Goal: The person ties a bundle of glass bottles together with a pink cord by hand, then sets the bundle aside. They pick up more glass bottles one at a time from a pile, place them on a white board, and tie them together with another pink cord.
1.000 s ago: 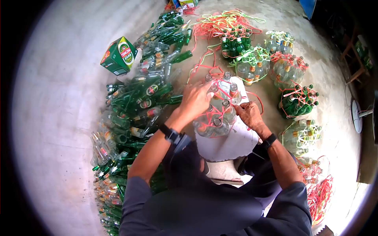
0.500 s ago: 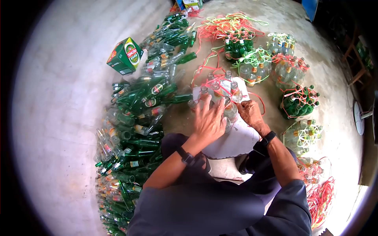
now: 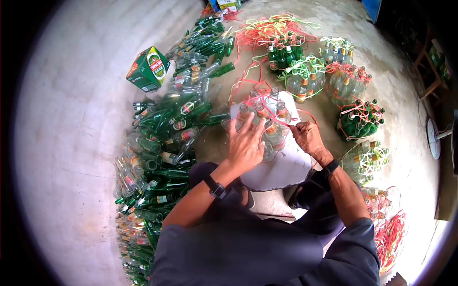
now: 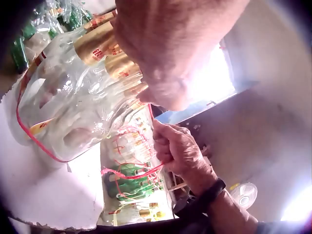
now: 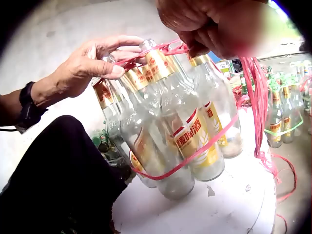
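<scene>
On a white board (image 3: 286,174) stands a cluster of clear glass bottles (image 5: 165,117) with gold neck labels. A red plastic string (image 5: 197,156) runs round their lower bodies, and more red string crosses their necks. My left hand (image 3: 245,148) lies over the near-left bottle tops, its fingers extended and spread. In the right wrist view its thumb is in front of the necks with the fingers behind. My right hand (image 3: 307,138), curled into a fist at the cluster's right side, grips the red string, which stretches taut from the necks; a loose length hangs below the fist.
Loose green and clear bottles (image 3: 186,112) pile up along the left, with a green beer carton (image 3: 149,69) beyond them. Tied bottle bundles (image 3: 360,119) line the right side. Tangled red and green string (image 3: 272,31) lies at the back, and a red heap (image 3: 389,240) at lower right.
My left hand has come back from the far necks to the near-left bottle tops, its fingers spreading. My right hand has moved slightly right and down, still holding the red string.
</scene>
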### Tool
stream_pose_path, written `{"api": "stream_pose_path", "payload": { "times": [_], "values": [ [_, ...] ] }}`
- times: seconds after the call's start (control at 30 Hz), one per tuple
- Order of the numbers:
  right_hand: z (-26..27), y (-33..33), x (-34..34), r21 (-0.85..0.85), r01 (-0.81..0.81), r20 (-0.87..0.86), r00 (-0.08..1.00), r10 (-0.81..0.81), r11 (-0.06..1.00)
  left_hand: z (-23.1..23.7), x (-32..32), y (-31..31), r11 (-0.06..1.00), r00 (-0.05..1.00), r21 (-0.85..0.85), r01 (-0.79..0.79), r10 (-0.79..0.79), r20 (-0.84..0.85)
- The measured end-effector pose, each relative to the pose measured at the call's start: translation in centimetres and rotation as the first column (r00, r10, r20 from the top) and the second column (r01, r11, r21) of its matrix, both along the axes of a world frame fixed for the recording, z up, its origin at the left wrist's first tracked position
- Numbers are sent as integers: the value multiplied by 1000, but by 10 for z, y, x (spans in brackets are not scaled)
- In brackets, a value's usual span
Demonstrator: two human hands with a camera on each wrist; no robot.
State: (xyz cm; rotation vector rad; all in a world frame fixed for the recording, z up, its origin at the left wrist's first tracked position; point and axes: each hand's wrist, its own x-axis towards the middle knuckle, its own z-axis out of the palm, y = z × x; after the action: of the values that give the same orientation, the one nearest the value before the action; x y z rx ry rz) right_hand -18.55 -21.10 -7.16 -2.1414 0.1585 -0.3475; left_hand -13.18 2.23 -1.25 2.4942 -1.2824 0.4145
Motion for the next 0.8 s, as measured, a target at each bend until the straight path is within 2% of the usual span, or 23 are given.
{"api": "stream_pose_path", "payload": {
  "times": [0.07,0.13,0.2,0.3,0.37,0.43,0.5,0.53,0.6,0.7,0.73,0.8],
  "values": [
    [4,-1,-1,29,-7,-35,999,8,1000,4,3,7,1000,1000,-4,15,-15,-7],
    [7,-3,-3,57,-11,-69,997,15,998,13,7,16,992,992,28,120,-118,-39],
    [10,-2,-7,0,-60,-7,998,60,998,16,17,27,985,984,41,165,-161,-76],
    [15,3,-13,5,-74,-33,997,74,997,24,32,36,972,968,77,224,-212,-135],
    [25,10,-17,-2,-90,-53,995,90,996,25,38,38,968,973,147,203,-183,-137],
    [24,15,-21,-125,-106,-2,994,106,987,25,35,36,966,977,188,180,-154,-145],
    [23,20,-24,-130,-109,0,994,110,986,23,27,29,974,994,220,61,-39,-103],
    [21,23,-25,-144,-112,-1,994,113,983,25,21,23,974,994,220,62,-40,-102],
    [23,28,-27,-132,-139,21,990,143,982,28,7,8,1000,1000,6,2,-2,-27],
    [16,33,-28,-221,-124,96,984,148,967,7,12,-14,1000,1000,-25,-7,7,-15],
    [16,34,-29,-221,-124,94,985,148,967,3,16,-18,1000,998,20,-22,21,60],
    [16,33,-30,-234,-142,90,982,167,962,-3,17,-22,998,998,28,-51,49,49]
  ]
}}
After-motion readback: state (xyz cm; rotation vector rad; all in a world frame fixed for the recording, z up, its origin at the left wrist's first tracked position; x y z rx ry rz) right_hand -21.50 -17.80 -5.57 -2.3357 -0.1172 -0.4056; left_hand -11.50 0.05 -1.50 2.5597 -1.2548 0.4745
